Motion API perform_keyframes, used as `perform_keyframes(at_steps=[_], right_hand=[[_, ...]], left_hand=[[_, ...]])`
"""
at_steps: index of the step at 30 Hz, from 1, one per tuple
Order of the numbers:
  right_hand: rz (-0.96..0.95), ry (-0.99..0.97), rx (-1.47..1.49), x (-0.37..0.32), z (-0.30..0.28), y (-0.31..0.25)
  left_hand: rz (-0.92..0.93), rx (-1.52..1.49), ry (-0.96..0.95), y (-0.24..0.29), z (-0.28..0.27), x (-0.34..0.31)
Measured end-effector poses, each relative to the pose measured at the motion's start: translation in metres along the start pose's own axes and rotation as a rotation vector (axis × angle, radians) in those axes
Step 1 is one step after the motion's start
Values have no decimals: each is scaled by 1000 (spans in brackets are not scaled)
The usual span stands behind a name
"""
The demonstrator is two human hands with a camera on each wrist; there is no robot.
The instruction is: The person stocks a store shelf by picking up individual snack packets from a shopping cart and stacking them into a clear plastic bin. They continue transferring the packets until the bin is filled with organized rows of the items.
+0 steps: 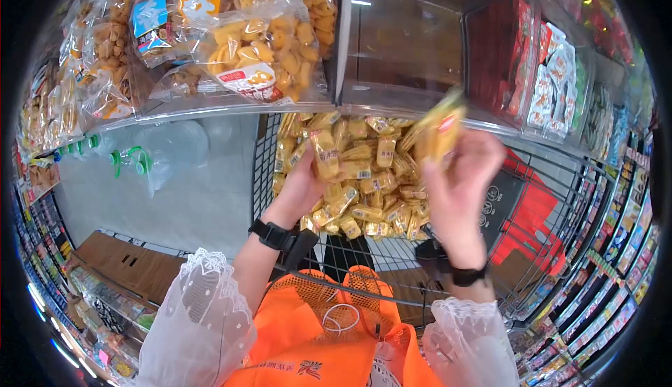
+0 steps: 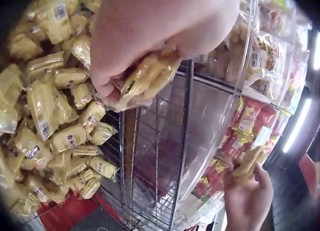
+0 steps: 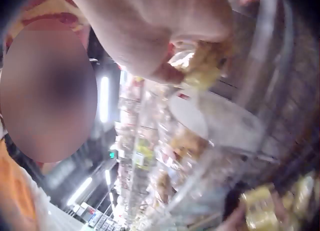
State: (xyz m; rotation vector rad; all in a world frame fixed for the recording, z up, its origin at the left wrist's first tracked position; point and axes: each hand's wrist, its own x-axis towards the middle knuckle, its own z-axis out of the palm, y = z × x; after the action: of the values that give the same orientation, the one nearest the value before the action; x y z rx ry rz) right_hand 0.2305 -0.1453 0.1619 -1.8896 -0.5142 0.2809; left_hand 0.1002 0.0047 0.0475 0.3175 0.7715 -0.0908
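Note:
In the head view, many yellow wrapped snack packs fill a wire shopping cart. The left hand grips a yellow pack over the pile; in the left wrist view the left hand has its fingers curled round a clear-wrapped pack. Raised at the cart's right side, the right hand pinches a blurred yellow pack near the shelf edge. The right wrist view shows the right hand holding that pack.
Clear shelf bins stand beyond the cart, one with bagged snacks, another with red and white packets. Plastic bottles with green caps lie at the left. A red item is at the cart's right.

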Motion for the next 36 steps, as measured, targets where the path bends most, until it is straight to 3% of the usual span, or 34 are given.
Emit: perform_keyframes(at_steps=[2, 5, 6, 7, 8, 9, 12, 17, 25, 28, 31, 32, 34, 36], right_hand=[[111, 52, 18, 53, -11, -48], [-102, -222, -566, 158, -15, -41], [-19, -404, -573, 201, -4, -8], [132, -540, -840, 227, 16, -6], [313, -687, -685, 244, 28, 19], [433, -702, -785, 257, 50, 40], [286, -669, -711, 279, 70, 107], [140, -845, -806, 302, 87, 141], [-109, -983, -747, 318, 88, 149], [93, -955, -757, 298, 89, 128], [384, -1031, -508, 256, 84, 91], [299, -1036, -718, 253, 89, 89], [8, -1054, -797, 260, 97, 113], [-90, -1053, -788, 260, 98, 128]], left_hand=[[14, 49, -26, -2, -23, 0], [47, 43, -26, 8, -12, -9], [53, 66, -42, 7, -10, -9], [62, 88, -56, 6, -8, -10], [75, 111, -68, 5, -7, -10], [74, 123, -68, 4, -4, -11], [163, 284, -83, 3, -1, -9], [103, 74, -50, 7, -7, -9], [41, -43, -30, 5, -5, -4], [22, -78, -30, 6, -1, -1], [28, -95, -30, 4, 8, 4], [35, -107, -29, 2, 10, 5], [51, -68, -47, 1, 16, 4], [74, -18, -60, 0, 18, 2]])
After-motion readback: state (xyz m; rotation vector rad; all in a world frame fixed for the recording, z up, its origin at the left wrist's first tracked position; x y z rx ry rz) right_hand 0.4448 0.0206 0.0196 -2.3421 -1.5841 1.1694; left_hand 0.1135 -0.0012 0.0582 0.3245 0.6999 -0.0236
